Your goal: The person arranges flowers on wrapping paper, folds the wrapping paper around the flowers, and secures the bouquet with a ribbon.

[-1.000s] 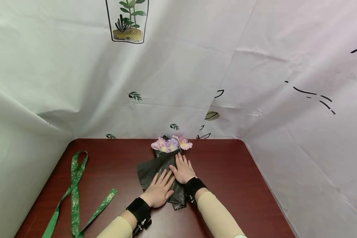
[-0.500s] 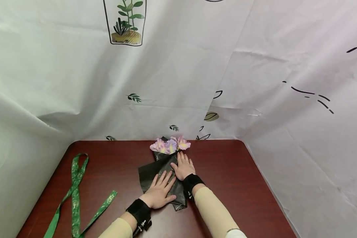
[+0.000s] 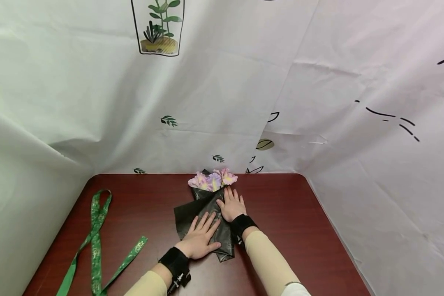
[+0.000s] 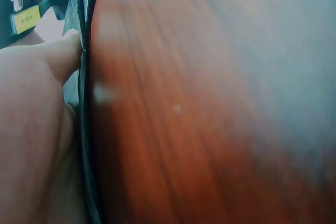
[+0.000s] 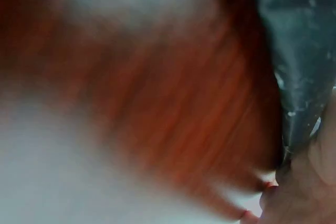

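A bunch of pink and purple flowers (image 3: pixel 211 180) lies near the table's back edge, its lower part covered by black wrapping paper (image 3: pixel 186 213). My left hand (image 3: pixel 199 240) rests flat on the lower middle of the paper with fingers spread. Further up, my right hand (image 3: pixel 232 205) lies along the paper's right edge, fingers straight and just below the blooms. In the left wrist view the thumb (image 4: pixel 65 56) is at the edge of the black sheet. The right wrist view has the paper (image 5: pixel 302 61) beside the hand. Stems are hidden under the wrapping.
A green patterned ribbon (image 3: pixel 96 230) lies looped on the left of the reddish-brown table (image 3: pixel 288 230), one end angled toward the left forearm. White printed cloth (image 3: pixel 222 82) hangs behind the table and along both sides.
My right hand has shifted slightly to the right, toward the paper's right edge. The left hand stays pressed on the paper, almost unmoved.
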`<state>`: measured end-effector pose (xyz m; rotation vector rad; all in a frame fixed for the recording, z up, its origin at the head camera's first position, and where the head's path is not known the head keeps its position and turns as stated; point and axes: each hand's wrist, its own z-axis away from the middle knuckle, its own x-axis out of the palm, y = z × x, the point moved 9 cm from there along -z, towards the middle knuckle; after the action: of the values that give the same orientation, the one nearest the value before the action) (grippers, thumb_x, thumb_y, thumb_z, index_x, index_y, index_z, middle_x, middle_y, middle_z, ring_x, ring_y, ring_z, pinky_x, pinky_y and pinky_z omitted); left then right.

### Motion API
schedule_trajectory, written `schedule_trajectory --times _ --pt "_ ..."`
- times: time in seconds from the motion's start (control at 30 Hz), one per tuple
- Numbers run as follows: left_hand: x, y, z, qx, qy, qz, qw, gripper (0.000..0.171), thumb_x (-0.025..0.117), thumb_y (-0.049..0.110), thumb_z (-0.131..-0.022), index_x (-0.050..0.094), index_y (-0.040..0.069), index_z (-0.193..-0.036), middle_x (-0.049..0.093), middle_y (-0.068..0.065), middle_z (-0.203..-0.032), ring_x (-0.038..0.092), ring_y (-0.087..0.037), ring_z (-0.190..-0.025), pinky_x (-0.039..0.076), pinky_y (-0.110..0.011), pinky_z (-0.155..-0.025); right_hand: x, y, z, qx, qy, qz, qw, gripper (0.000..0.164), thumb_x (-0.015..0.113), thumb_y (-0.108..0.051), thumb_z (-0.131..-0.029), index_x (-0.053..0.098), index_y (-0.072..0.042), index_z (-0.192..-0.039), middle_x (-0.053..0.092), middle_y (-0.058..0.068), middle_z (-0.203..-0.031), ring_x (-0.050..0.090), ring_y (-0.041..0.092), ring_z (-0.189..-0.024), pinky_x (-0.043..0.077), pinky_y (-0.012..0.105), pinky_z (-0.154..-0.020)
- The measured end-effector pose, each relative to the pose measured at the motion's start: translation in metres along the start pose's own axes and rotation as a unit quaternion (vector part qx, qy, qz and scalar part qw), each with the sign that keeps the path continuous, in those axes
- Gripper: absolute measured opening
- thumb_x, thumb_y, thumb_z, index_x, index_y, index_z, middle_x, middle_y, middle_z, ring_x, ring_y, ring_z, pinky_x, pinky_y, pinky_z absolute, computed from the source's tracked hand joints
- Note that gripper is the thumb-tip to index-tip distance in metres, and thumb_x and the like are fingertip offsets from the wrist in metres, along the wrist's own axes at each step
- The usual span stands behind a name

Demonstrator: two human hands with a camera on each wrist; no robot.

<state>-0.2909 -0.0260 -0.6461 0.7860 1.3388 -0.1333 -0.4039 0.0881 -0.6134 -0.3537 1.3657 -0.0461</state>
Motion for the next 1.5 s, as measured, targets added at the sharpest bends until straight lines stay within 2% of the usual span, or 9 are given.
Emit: schedule_trajectory --times 0.23,0.4,0.6,0.73,0.83,0.93,1.07,1.23,1.5 --pt "-0.002 -0.006 0.006 -0.023 -0.011 -0.004 0.9997 0.084 0.055 0.061 -0.112 0.03 0.016 -0.178 0.012 -0.013 -0.186 0.006 -0.04 -0.172 0.003 -0.07 -0.132 0.019 -0.001 0.039 -0.05 -0.059 0.003 0.997 0.073 0.043 -0.044 -0.121 0.021 -0.005 -0.178 0.012 0.013 -0.186 0.007 0.043 -0.171 0.013 0.066 -0.134" --pt "-0.007 -0.009 0.008 -0.017 -0.004 -0.015 0.9997 0.084 0.055 0.06 -0.113 0.031 0.013 -0.177 0.014 -0.016 -0.186 0.008 -0.042 -0.171 0.005 -0.072 -0.131 0.03 -0.005 0.079 -0.088 -0.069 0.003 0.994 0.072 0.042 -0.044 -0.121 0.022 -0.004 -0.178 0.012 0.013 -0.187 0.009 0.043 -0.171 0.014 0.067 -0.133" --pt "-0.016 -0.014 0.01 -0.002 -0.018 0.004 0.9998 0.083 0.057 0.059 -0.112 0.032 0.013 -0.177 0.015 -0.013 -0.186 0.006 -0.039 -0.172 0.0 -0.067 -0.133 0.033 -0.016 0.122 -0.096 -0.074 0.029 0.992 0.072 0.037 -0.047 -0.121 0.022 -0.005 -0.178 0.012 0.011 -0.187 0.01 0.041 -0.171 0.017 0.066 -0.133" --pt "-0.034 0.005 0.015 0.033 0.022 -0.031 0.9987 0.079 0.064 0.045 -0.111 0.037 0.006 -0.174 0.018 -0.014 -0.186 0.008 -0.036 -0.172 0.0 -0.061 -0.135 0.029 -0.022 0.127 -0.076 -0.052 0.05 0.995 0.071 0.038 -0.047 -0.121 0.024 -0.007 -0.178 0.015 0.009 -0.187 0.013 0.039 -0.171 0.019 0.065 -0.133" --pt "-0.035 0.025 0.019 0.067 0.037 -0.076 0.9942 0.077 0.062 0.038 -0.113 0.033 0.0 -0.173 0.015 -0.014 -0.186 0.008 -0.032 -0.172 0.004 -0.055 -0.137 0.027 -0.025 0.128 -0.05 -0.042 0.062 0.996 0.07 0.042 -0.045 -0.121 0.028 -0.006 -0.177 0.019 0.011 -0.186 0.017 0.038 -0.17 0.023 0.065 -0.132" --pt "-0.02 0.037 0.023 0.071 -0.008 -0.039 0.9967 0.081 0.056 0.044 -0.116 0.023 0.001 -0.176 0.009 -0.01 -0.187 0.002 -0.027 -0.173 0.002 -0.053 -0.137 0.028 -0.025 0.128 -0.027 -0.039 0.077 0.996 0.069 0.044 -0.043 -0.12 0.029 -0.006 -0.176 0.021 0.011 -0.185 0.02 0.037 -0.17 0.026 0.067 -0.13" --pt "0.0 0.042 0.028 0.03 -0.083 0.038 0.9953 0.098 0.054 0.064 -0.112 0.013 0.005 -0.179 0.003 -0.011 -0.187 -0.005 -0.028 -0.173 -0.002 -0.06 -0.135 0.028 -0.022 0.128 -0.012 -0.038 0.089 0.995 0.068 0.046 -0.041 -0.12 0.031 -0.007 -0.176 0.023 0.012 -0.184 0.022 0.037 -0.169 0.028 0.069 -0.128" --pt "-0.002 0.056 0.037 0.032 -0.137 0.053 0.9886 0.104 0.063 0.069 -0.105 0.019 0.01 -0.179 0.001 -0.01 -0.188 -0.006 -0.032 -0.173 -0.002 -0.069 -0.132 0.028 -0.011 0.129 -0.009 -0.052 0.08 0.995 0.065 0.047 -0.035 -0.12 0.03 -0.009 -0.177 0.021 0.01 -0.185 0.02 0.037 -0.17 0.025 0.073 -0.128" --pt "-0.004 0.067 0.046 0.06 -0.157 0.048 0.9845 0.089 0.063 0.068 -0.106 0.029 0.029 -0.178 0.004 -0.008 -0.188 -0.002 -0.032 -0.173 0.001 -0.07 -0.132 0.018 0.004 0.131 -0.03 -0.024 0.049 0.998 0.062 0.048 -0.036 -0.12 0.037 -0.012 -0.175 0.031 0.006 -0.182 0.024 0.042 -0.168 0.025 0.074 -0.127"
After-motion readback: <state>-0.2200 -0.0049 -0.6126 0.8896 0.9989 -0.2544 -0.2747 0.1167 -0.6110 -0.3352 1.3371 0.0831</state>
